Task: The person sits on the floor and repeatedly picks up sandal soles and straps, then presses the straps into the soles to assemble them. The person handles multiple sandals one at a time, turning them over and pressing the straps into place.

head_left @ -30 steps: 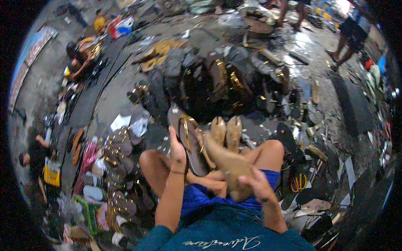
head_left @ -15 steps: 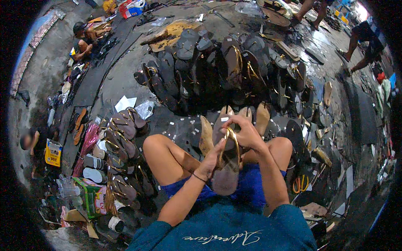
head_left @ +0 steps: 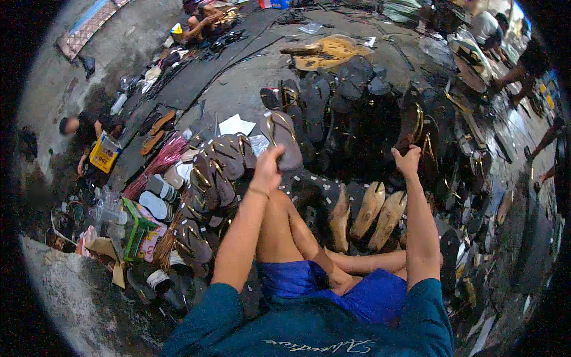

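My left hand [head_left: 267, 172] is closed on the heel end of a brown sandal [head_left: 284, 132] with gold straps, held out at the left end of the dark row. Out to the right, my right hand [head_left: 408, 160] pinches the near end of another dark sandal [head_left: 410, 122] with a gold strap; that sandal stands among the others. Between my arms and nearer to me, three foot-shaped wooden lasts [head_left: 368, 211] lie on the dark ground. Finished-looking sandals [head_left: 226, 156] with gold straps sit in a cluster left of my left forearm.
Several dark sandals [head_left: 351, 80] stand packed in a row ahead. A yellowish board [head_left: 333, 52] lies behind them. To the left are pink strands [head_left: 156, 166], a green box [head_left: 143, 229] and white paper [head_left: 236, 125]. A person [head_left: 98, 134] sits at the far left.
Both hands were together on one sandal over my lap. The left has carried a sandal forward and left; the right has let go and reached forward to another in the row. My view has shifted.
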`<state>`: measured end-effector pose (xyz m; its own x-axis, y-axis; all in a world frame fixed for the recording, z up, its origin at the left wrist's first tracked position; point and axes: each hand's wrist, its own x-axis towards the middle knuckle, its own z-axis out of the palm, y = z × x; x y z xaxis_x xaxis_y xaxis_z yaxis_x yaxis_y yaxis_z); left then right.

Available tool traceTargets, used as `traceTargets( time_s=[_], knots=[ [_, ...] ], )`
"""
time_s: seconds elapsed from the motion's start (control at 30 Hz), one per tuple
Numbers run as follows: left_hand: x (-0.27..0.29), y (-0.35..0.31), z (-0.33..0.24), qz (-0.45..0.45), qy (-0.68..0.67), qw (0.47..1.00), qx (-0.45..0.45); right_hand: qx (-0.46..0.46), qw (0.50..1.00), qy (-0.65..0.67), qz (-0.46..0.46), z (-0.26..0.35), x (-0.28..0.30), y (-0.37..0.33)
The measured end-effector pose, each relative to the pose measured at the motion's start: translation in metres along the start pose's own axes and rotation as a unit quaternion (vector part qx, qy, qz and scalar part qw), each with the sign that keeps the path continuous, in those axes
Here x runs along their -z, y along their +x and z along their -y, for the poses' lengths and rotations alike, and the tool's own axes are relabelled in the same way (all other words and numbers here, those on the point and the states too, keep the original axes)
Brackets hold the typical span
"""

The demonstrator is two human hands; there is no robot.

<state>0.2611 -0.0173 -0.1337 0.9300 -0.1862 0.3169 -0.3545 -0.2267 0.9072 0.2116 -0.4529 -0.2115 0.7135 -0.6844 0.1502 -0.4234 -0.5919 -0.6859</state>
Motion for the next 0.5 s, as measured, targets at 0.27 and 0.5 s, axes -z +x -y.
traceTargets(
  time_s=[0.27,0.5],
  knots=[
    [-0.034,-0.011,-0.027,-0.021,-0.18,0.975,0.129,-0.07,0.956,0.282,0.024,0.039,0.052,-0.063],
    [-0.066,-0.115,-0.161,0.127,-0.213,0.948,0.199,0.069,0.939,0.242,0.233,0.082,0.125,-0.352]
  ],
)
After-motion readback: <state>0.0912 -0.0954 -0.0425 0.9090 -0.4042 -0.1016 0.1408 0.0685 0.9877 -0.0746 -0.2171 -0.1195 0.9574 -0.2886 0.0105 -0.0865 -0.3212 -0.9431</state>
